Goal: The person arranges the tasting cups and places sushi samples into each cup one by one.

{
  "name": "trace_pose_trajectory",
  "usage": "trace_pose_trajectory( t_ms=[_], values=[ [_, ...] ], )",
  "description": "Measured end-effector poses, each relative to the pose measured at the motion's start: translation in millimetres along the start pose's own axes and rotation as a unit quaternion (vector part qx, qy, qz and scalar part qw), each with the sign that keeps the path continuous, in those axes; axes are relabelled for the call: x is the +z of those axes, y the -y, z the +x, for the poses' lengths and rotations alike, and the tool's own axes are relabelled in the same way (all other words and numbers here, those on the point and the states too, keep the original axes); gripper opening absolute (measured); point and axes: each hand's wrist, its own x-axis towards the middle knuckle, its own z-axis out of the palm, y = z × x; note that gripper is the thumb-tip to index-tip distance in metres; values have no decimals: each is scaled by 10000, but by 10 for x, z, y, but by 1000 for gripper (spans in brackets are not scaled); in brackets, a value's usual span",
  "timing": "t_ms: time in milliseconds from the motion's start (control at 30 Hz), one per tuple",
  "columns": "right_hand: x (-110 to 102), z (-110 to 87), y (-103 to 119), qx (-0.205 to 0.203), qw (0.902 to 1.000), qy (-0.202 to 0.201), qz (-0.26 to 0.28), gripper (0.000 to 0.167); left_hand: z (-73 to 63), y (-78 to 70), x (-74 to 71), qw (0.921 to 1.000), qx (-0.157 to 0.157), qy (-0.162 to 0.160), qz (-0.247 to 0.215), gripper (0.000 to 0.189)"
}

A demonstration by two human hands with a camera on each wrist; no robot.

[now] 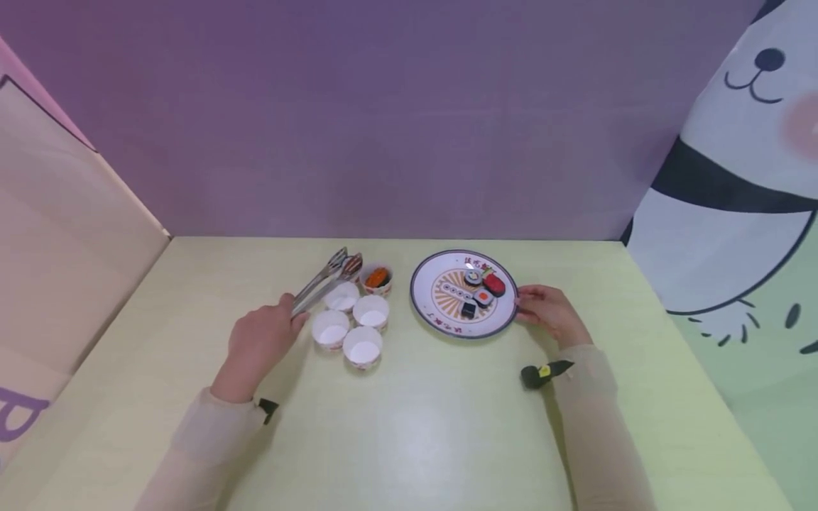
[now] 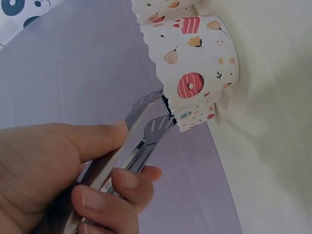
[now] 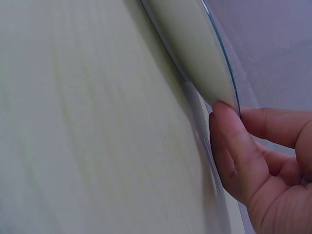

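My left hand (image 1: 263, 342) grips metal tongs (image 1: 316, 284), thumb on one arm and fingers on the other. Their slotted heads reach over the back of a group of white paper cups (image 1: 363, 346); whether something sits between the heads I cannot tell. In one back cup lies an orange sushi piece (image 1: 378, 277). The left wrist view shows a cup (image 2: 195, 58) with a dessert print beside the tongs. My right hand (image 1: 548, 310) pinches the right rim of a round plate (image 1: 428, 298) between thumb and fingers. Several toy sushi pieces (image 1: 493, 284) lie on the plate's right half.
A pale table (image 1: 415, 433) runs back to a purple backdrop (image 1: 396, 121). To the right stands a panel with a panda picture (image 1: 735, 241), and a pale panel (image 1: 70, 213) is on the left. Black wrist gear (image 1: 543, 373) shows by the right sleeve.
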Motion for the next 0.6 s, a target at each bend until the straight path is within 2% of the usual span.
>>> trace_pose_trajectory(
  t_ms=[400,600],
  values=[
    [23,1,-24,8,10000,-50,62,45,47,4,-34,9998,178,-5,121,38],
    [18,4,-1,15,10000,-50,29,45,50,0,-75,9998,156,116,68,39]
  ],
)
